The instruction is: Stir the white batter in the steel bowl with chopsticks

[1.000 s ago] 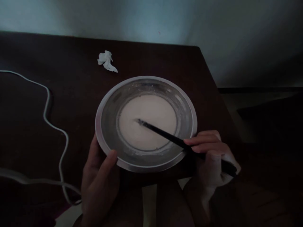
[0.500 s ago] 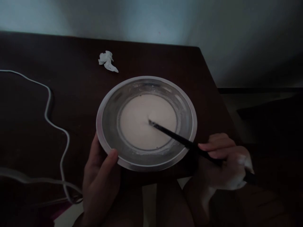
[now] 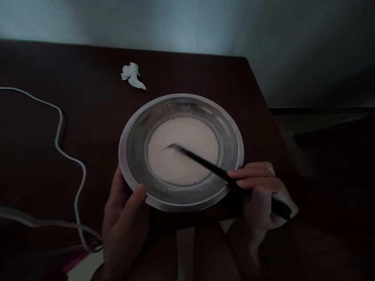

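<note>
A wide metal bowl (image 3: 134,125) rests near the front edge of the dark table, holding a pale, milky liquid (image 3: 181,160). My left hand (image 3: 125,222) grips the bowl's near-left rim, thumb on top and fingers beneath. In my right hand (image 3: 260,191), at the bowl's right side, is the handle of a long black utensil (image 3: 205,164). Its far tip dips into the liquid left of the middle, so I cannot tell what kind of end it has. The fingers are wrapped round the handle.
Behind the bowl lies a crumpled white tissue (image 3: 133,75) on the table (image 3: 190,74). A white cable (image 3: 79,168) winds down the left side, close to my left wrist. The wall (image 3: 123,23) borders the table's back edge, and the table's right edge slopes down past the bowl.
My right hand has moved left, and the utensil's tip has slid left through the liquid. My left hand and the bowl stay in place.
</note>
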{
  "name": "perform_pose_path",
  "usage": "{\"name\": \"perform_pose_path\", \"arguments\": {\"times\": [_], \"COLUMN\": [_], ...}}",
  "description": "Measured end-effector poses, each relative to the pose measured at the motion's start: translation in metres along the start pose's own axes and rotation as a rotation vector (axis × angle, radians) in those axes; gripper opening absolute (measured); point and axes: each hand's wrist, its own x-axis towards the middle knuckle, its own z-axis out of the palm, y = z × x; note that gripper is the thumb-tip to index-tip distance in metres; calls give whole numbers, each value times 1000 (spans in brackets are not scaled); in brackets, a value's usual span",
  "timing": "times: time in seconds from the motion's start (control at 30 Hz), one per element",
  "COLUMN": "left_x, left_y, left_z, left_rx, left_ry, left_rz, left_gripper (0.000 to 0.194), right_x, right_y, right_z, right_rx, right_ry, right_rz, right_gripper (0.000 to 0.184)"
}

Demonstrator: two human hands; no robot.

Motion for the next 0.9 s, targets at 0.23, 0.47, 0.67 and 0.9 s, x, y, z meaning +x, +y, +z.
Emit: {"name": "perform_pose_path", "arguments": {"times": [0.23,0.47,0.67,0.9], "left_x": [5,5,5,6], "left_y": [-4,-6,-8,-8], "left_z": [-5,-7,-8,-4], "left_rx": [13,51,26,-49], "left_ry": [-23,-15,-61,-55], "left_rz": [5,27,17,58], "left_gripper": [70,69,69,63], "right_x": [1,-2,3,8], "right_y": [7,8,1,3], "right_z": [9,7,9,11], "right_rx": [177,121,48,128], "right_ry": [155,358,120,190], "right_rz": [-137,-180,-168,-237], "right_gripper": [32,34,31,33]}}
